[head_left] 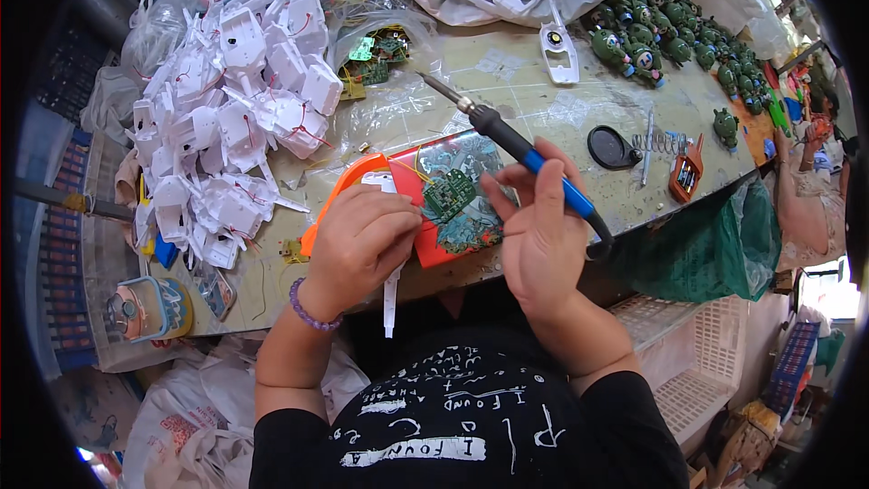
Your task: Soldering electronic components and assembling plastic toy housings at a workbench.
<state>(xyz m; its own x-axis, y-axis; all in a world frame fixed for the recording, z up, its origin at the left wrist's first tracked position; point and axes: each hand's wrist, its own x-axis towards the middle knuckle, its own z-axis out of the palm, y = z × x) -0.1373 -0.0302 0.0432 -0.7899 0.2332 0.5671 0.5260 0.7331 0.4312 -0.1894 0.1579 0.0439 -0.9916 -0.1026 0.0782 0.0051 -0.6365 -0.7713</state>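
My right hand (pixel 548 244) grips a soldering iron (pixel 507 136) with a black and blue handle, between thumb and index finger. Its metal tip points up and left, away from the work, while the other fingers are partly spread near a green circuit board (pixel 450 195). That board lies on a flat red block with a patterned top (pixel 466 156), with thin yellow wires running from it. Closed over a slim white plastic housing (pixel 390 303), my left hand (pixel 362 235) is just left of the board. A bit of red wire shows by its fingertips, which partly hide what they pinch.
White plastic housings with red wires (pixel 235 136) are heaped at left. An orange curved piece (pixel 339 195) lies beside my left hand. Several green figures (pixel 647 45) are piled back right. Nearer stand a black round dish (pixel 613 147) and a coil iron stand (pixel 665 142). A person (pixel 806 190) is at far right.
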